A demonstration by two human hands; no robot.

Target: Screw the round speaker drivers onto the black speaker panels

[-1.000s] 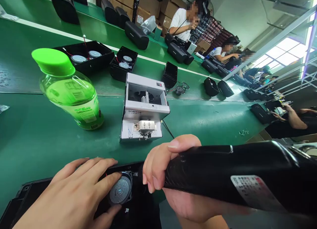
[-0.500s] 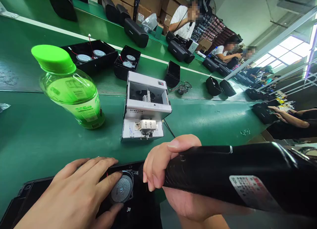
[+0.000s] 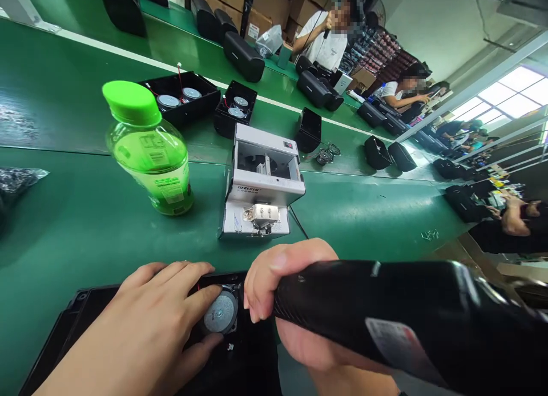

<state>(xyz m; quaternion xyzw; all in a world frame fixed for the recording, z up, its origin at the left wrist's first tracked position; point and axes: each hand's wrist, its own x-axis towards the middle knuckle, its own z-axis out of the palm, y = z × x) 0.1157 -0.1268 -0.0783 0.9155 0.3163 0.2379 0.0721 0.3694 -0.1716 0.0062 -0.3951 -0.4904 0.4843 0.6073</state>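
Below the machine [image 3: 263,182] (lettered "WEIXIN"), the left hand [image 3: 158,316] curls over a round speaker [image 3: 220,312]. The right hand [image 3: 291,299] grips a black tool [image 3: 355,293], its label [image 3: 398,344] unreadable.

round grey speaker [image 3: 220,312] | in black housing [image 3: 256,359] | housing: on green table [image 3: 342,207] | black tool [image 3: 342,296]: labelled, beside speaker

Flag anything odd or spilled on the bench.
No spill visible. Odd: two speakers lie loose beside a black box, not inside; small pale bits lie scattered farther right; a drink bottle stands by the machine.
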